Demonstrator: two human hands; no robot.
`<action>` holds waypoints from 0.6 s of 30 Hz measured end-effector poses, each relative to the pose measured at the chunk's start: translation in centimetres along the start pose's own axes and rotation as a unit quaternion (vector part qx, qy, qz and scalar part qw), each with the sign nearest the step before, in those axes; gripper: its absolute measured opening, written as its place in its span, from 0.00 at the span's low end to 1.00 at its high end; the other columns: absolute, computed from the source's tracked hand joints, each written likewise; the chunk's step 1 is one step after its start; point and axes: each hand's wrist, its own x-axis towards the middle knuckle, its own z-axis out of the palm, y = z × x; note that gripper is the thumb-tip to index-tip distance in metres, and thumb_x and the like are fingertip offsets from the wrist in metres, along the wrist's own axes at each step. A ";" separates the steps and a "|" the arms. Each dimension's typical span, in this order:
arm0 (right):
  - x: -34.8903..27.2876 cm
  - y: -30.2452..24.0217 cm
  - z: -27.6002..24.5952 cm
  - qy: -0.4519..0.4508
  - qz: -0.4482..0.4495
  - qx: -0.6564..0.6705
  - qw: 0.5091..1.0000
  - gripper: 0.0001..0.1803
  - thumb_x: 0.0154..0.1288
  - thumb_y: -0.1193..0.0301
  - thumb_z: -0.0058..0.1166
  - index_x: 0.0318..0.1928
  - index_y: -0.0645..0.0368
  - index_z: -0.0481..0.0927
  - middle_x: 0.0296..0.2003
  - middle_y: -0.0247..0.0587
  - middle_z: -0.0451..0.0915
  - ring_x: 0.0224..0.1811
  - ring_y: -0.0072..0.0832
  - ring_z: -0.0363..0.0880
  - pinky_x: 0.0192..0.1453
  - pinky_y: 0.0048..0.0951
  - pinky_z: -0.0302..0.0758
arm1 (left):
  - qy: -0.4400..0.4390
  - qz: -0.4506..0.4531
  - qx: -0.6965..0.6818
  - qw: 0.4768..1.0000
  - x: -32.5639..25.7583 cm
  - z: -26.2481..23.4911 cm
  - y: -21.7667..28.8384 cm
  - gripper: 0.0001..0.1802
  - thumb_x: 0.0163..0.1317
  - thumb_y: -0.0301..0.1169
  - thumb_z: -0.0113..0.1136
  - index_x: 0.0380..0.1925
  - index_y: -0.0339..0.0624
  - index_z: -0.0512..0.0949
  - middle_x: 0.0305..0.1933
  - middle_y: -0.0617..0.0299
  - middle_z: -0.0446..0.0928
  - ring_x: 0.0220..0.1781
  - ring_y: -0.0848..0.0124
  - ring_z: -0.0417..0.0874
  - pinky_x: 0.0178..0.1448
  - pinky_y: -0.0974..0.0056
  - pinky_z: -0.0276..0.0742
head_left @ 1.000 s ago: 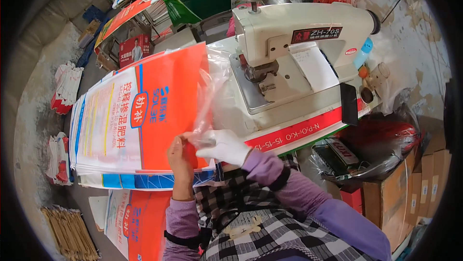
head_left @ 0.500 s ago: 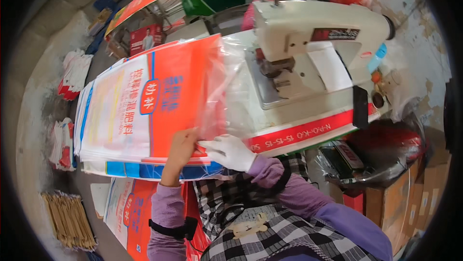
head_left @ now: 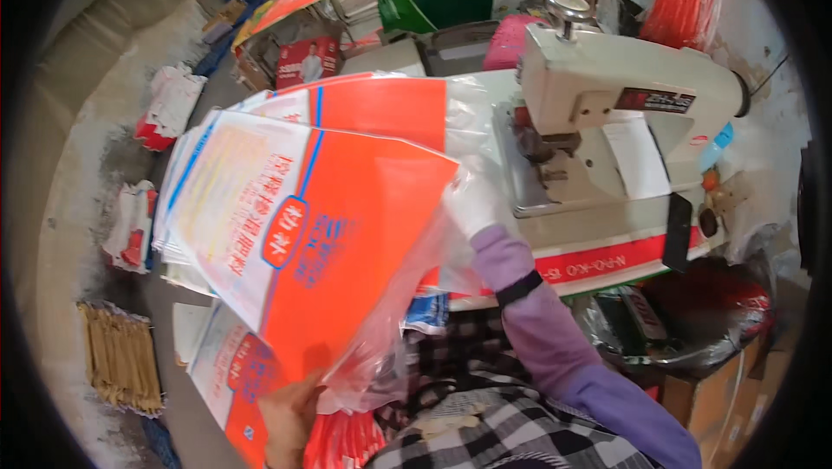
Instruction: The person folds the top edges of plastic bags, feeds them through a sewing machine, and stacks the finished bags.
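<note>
An orange and white printed plastic sack [head_left: 347,218] hangs tilted between my hands, its clear film liner [head_left: 390,313] sticking out along the open edge. My bare left hand [head_left: 290,417] pinches the sack's lower corner. In a white glove, my right hand [head_left: 477,196] is closed at its upper right corner, beside the sewing machine; the fingers are partly blurred. Beneath lies a stack of similar sacks [head_left: 407,105] on the table. A cream sewing machine [head_left: 624,79] stands to the right, its needle area just past my right hand.
More sacks [head_left: 221,365] lie below the table's left edge. Folded bundles [head_left: 130,226] and a brown stack [head_left: 121,356] sit at far left. A clear plastic bag with dark and red contents [head_left: 685,313] and cardboard boxes [head_left: 719,391] are at lower right. A pink item [head_left: 511,42] lies behind the machine.
My hands have moved apart, the left down towards me, the right up and away. One sack has been lifted and turned off the stack. The whole view has shifted somewhat.
</note>
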 end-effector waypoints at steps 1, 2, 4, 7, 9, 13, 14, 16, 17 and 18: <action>-0.1 -0.4 -3.1 0.035 0.153 0.162 0.974 0.13 0.59 0.61 0.62 0.36 0.58 0.83 0.29 0.50 0.83 0.31 0.38 0.84 0.38 0.43 0.78 | -0.008 -0.003 -0.010 1.000 -1.1 -0.2 -0.5 0.08 0.51 0.25 0.68 0.32 0.47 0.86 0.18 0.58 0.75 0.19 0.61 0.79 0.25 0.58 0.71; -0.8 -0.3 -4.1 0.042 0.159 0.148 0.975 0.13 0.59 0.61 0.62 0.36 0.58 0.83 0.29 0.50 0.83 0.31 0.38 0.84 0.38 0.43 0.78 | 0.004 -0.015 -0.008 1.000 -1.2 0.0 -0.9 0.09 0.51 0.24 0.68 0.34 0.46 0.86 0.18 0.58 0.75 0.19 0.63 0.78 0.25 0.60 0.71; -2.5 -1.1 -4.3 0.209 0.055 0.210 0.954 0.17 0.54 0.61 0.67 0.41 0.56 0.83 0.34 0.46 0.84 0.41 0.40 0.83 0.46 0.42 0.77 | 0.015 -0.026 -0.020 0.999 -0.7 0.6 -0.7 0.11 0.51 0.22 0.67 0.36 0.46 0.86 0.18 0.58 0.75 0.18 0.64 0.77 0.25 0.61 0.71; -3.2 -3.7 -5.3 0.415 0.009 0.095 0.905 0.19 0.53 0.62 0.68 0.45 0.53 0.82 0.43 0.40 0.83 0.54 0.44 0.77 0.56 0.42 0.73 | 0.082 -0.077 -0.060 0.992 0.2 1.4 -0.2 0.12 0.50 0.15 0.62 0.35 0.36 0.84 0.21 0.54 0.78 0.19 0.69 0.77 0.27 0.65 0.71; -4.0 -4.3 -7.0 0.372 -0.056 -0.017 0.926 0.18 0.54 0.62 0.67 0.45 0.52 0.82 0.46 0.36 0.82 0.57 0.47 0.73 0.59 0.43 0.70 | 0.169 -0.060 -0.102 0.979 0.7 2.0 -0.2 0.08 0.51 0.16 0.65 0.31 0.35 0.83 0.18 0.54 0.74 0.19 0.66 0.77 0.25 0.64 0.69; -3.1 0.4 -6.4 0.111 -0.348 -0.118 0.923 0.17 0.58 0.61 0.63 0.46 0.52 0.83 0.44 0.33 0.83 0.54 0.48 0.77 0.56 0.43 0.73 | 0.196 -0.098 -0.084 0.972 1.1 1.7 0.3 0.05 0.50 0.15 0.67 0.27 0.32 0.80 0.19 0.54 0.75 0.20 0.65 0.77 0.26 0.64 0.70; -3.1 1.6 -5.6 0.111 -0.345 -0.119 0.924 0.17 0.58 0.61 0.63 0.46 0.52 0.83 0.44 0.33 0.83 0.54 0.48 0.77 0.56 0.43 0.73 | 0.160 -0.159 -0.084 0.971 1.0 1.4 -0.2 0.06 0.50 0.16 0.68 0.26 0.33 0.80 0.19 0.54 0.75 0.20 0.66 0.77 0.26 0.65 0.70; -2.6 3.1 -3.8 0.034 -0.074 0.075 0.994 0.16 0.59 0.60 0.60 0.46 0.53 0.83 0.38 0.39 0.84 0.42 0.47 0.82 0.48 0.41 0.77 | 0.125 -0.221 -0.082 0.964 0.7 1.2 -1.4 0.07 0.49 0.17 0.69 0.25 0.33 0.79 0.18 0.54 0.75 0.20 0.66 0.77 0.26 0.65 0.70; -2.2 2.5 -4.0 0.029 -0.075 0.079 0.994 0.16 0.59 0.60 0.60 0.46 0.53 0.83 0.38 0.39 0.84 0.42 0.47 0.82 0.48 0.41 0.77 | 0.105 -0.176 -0.069 0.976 0.2 1.2 -1.7 0.07 0.49 0.18 0.70 0.25 0.33 0.79 0.18 0.55 0.73 0.19 0.66 0.75 0.26 0.65 0.69; -1.7 1.4 -4.9 -0.005 -0.028 0.032 0.999 0.16 0.59 0.61 0.59 0.45 0.54 0.83 0.36 0.43 0.83 0.38 0.47 0.82 0.45 0.41 0.78 | 0.084 -0.130 -0.054 0.986 -0.2 1.3 -2.0 0.08 0.49 0.19 0.71 0.25 0.33 0.79 0.17 0.55 0.72 0.18 0.67 0.74 0.25 0.65 0.68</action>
